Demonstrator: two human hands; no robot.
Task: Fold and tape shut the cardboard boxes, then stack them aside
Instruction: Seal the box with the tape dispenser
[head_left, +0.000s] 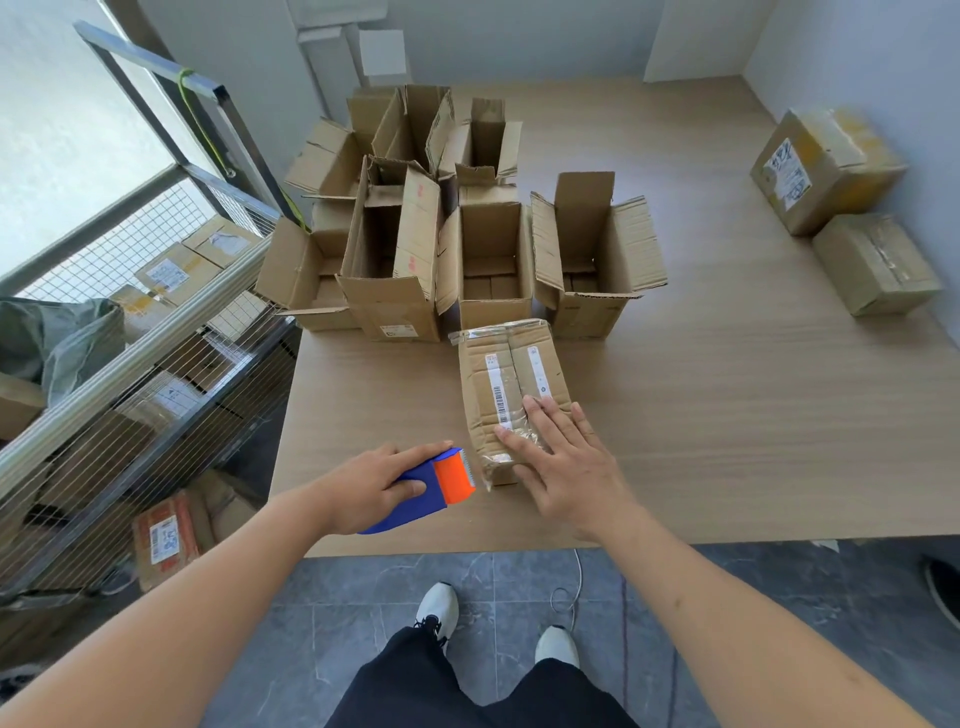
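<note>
Under the right hand (563, 457): closed box (511, 395) of matt brown corrugated cardboard, creased, with glossy clear tape wrinkled along seam and near end, plus white paper labels. In the left hand (374, 486): tape dispenser (434, 488) of smooth plastic, blue body, orange head, toothed blade at the tip. Below both hands: table (727, 426) of pale wood-grain laminate, matt. Beyond the right hand: open boxes (483, 249), same dull cardboard, ragged flap edges. Far left of the left hand: cart (156, 322) of grey metal bars and wire mesh. Underfoot: floor (753, 623) of dark stone-look tile, faint sheen.
</note>
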